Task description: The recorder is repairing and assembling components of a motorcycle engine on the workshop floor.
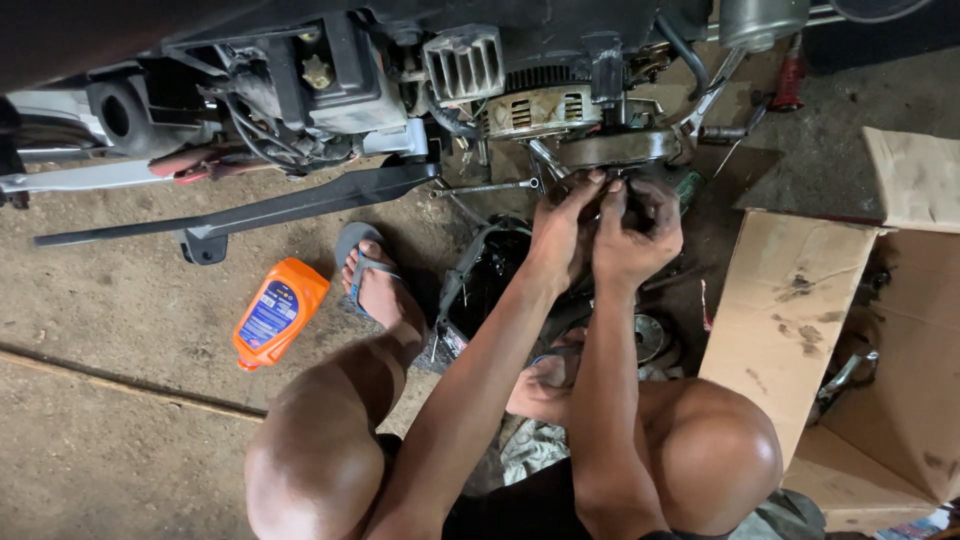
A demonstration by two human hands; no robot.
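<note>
Just under the round metal engine cover (617, 148) of the motorcycle engine (520, 100), you were working on a small dark part (604, 197), too hidden by your fingers to identify. It sat between your two hands, directly below the cover's lower edge and above the dark pan (490, 275) on the floor.

Your left hand (558, 232) and right hand (638, 228) were pressed close together, fingertips meeting on the part. Both were curled and greasy, pinching or gripping it together; exactly how each finger held could not be made out.

As a judgement, the job looked midway: the engine appeared partly opened up, with loose pieces lying about, and nothing suggested reassembly was complete. How much remained could not be told.

Farther out, a wrench (488, 187) lay on the concrete to the left of your hands. Your sandalled foot (378, 288) rested beside the pan, and an orange bottle (279, 312) lay on its side further left. To your right stood an open cardboard box (800, 300) stained with oil. A rag (535, 450) lay beneath your knees.
</note>
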